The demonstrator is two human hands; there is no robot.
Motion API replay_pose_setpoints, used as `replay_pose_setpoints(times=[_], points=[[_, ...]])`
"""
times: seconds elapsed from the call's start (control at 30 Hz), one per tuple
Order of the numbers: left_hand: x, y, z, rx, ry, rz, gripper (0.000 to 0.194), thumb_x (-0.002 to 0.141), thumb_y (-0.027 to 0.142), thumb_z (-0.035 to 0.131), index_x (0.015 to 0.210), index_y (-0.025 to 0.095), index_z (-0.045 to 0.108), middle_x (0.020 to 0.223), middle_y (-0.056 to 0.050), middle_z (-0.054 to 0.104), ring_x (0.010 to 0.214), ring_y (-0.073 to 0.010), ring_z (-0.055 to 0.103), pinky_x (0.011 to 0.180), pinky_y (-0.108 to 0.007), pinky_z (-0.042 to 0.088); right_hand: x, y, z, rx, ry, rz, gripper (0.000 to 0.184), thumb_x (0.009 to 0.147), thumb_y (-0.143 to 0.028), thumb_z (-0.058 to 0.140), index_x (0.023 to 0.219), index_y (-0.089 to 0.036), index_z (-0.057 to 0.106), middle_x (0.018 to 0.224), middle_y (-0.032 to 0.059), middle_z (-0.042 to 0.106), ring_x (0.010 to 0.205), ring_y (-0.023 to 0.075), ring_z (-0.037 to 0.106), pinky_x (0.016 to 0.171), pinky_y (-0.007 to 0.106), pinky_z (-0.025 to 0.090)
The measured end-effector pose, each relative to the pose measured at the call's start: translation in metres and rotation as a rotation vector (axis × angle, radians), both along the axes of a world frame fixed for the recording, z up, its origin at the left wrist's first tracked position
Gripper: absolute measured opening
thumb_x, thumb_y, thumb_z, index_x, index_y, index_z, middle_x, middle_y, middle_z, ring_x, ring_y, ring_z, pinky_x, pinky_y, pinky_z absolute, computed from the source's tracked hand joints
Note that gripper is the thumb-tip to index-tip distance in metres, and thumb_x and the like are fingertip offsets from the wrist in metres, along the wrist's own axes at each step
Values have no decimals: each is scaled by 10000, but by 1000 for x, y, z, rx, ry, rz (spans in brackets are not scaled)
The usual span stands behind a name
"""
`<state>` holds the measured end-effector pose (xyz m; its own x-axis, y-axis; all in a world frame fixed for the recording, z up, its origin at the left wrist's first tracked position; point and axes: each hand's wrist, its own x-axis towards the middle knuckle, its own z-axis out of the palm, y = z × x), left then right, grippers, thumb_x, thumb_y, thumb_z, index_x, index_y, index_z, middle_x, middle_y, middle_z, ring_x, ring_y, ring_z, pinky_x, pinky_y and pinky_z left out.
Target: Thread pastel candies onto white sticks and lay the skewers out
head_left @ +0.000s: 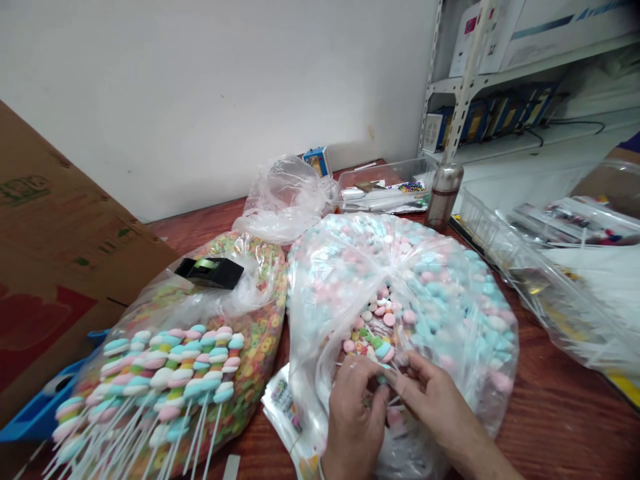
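Note:
My left hand (354, 410) and my right hand (434, 393) meet fingertip to fingertip over the opening of a large clear bag (445, 287) of pastel marshmallows. Both are closed in a pinch. A bit of pale blue marshmallow (383, 379) shows at my left fingertips; what the right fingers pinch is hidden. Just beyond the hands, loose pink and white candies (383, 310), green pieces and a blue-and-pink marshmallow lie in the opening. On the left, several candy skewers (175, 373) with white sticks lie on another clear bag (265, 320), filled with ring-shaped candies.
A black tape dispenser (210, 272) rests on the left bag. Printed wrappers (287, 413) lie between the bags. Behind stand a metal bottle (444, 197), a clear tray (350, 183) and a crumpled plastic bag (285, 200). A cardboard box (65, 247) borders the left; a clear bin (530, 293), the right.

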<state>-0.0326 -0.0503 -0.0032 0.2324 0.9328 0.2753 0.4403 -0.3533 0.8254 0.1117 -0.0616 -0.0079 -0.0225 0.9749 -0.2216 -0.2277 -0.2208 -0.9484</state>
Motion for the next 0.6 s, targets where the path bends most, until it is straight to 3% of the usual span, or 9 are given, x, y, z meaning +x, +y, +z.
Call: replay_pose_setpoints(times=[0.07, 0.2, 0.27, 0.4, 0.5, 0.6], points=[[0, -1, 0, -44, -40, 9, 260, 766, 55, 596, 958, 222, 647, 925, -32, 655, 853, -182, 618, 758, -294, 518, 1, 0, 0, -17, 38, 6, 253, 818, -432, 647, 902, -198, 605, 790, -5, 673, 766, 181, 662, 659, 256, 527], [2, 1, 1, -413, -344, 81, 447, 736, 113, 670, 1167, 215, 609, 936, -52, 679, 784, -181, 659, 689, -293, 565, 3, -2, -2, -19, 81, -37, 301, 796, -450, 673, 959, -207, 606, 912, 37, 713, 846, 208, 679, 749, 303, 544], [2, 3, 3, -530, -452, 31, 444, 737, 159, 705, 1172, 211, 633, 1018, -82, 697, 881, -210, 679, 769, -328, 576, 2, -4, -2, -14, 123, -49, 327, 789, -439, 688, 1003, -204, 610, 958, 60, 720, 872, 214, 681, 775, 318, 544], [6, 1, 5, -556, -505, -61, 335, 748, 197, 729, 1080, 227, 700, 1199, -88, 674, 1111, -252, 627, 961, -372, 511, -2, -4, -5, -9, 142, -71, 343, 801, -440, 678, 1048, -209, 621, 946, 65, 724, 804, 204, 689, 711, 312, 556], [10, 0, 3, -654, -578, -2, 302, 763, 262, 727, 1055, 195, 684, 1106, -103, 714, 1012, -250, 679, 907, -387, 547, 2, -6, -7, 90, -86, -62, 272, 844, -452, 611, 974, -217, 658, 889, 43, 726, 785, 205, 691, 709, 305, 560], [9, 4, -1, -721, -680, 140, 325, 709, 327, 776, 955, 153, 653, 961, -111, 743, 894, -247, 717, 829, -372, 579, 14, -17, -4, 266, -558, -83, 245, 922, -389, 483, 996, -244, 667, 928, 36, 723, 843, 197, 694, 741, 272, 553]])
